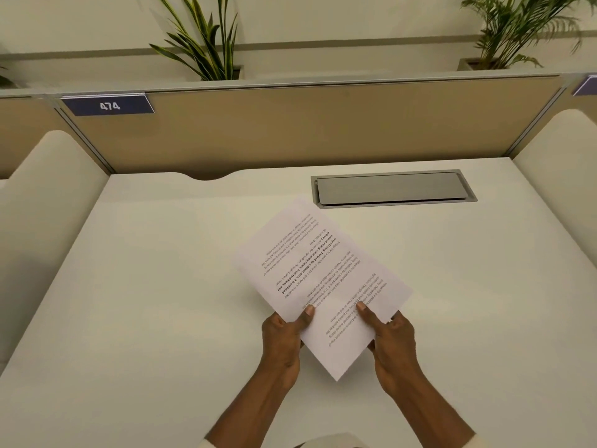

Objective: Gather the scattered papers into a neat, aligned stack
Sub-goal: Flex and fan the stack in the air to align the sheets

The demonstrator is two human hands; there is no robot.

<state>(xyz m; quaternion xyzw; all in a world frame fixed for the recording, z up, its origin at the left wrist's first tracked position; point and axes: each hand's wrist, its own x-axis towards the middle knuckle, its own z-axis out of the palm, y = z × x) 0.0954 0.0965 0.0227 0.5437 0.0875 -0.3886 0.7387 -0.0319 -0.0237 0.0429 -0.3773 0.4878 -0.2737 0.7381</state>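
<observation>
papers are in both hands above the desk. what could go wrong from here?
1. The papers are pinched only at their near end by the left hand and right hand; the far end hangs free and could fan or droop.
2. The sheets sit skewed to the desk edge; setting them down as is probably leaves the stack crooked.

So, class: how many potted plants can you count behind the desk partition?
2. One plant stands behind the partition at upper left of centre; the other plant at upper right. A leaf at the far left edge may belong to a third.
</observation>
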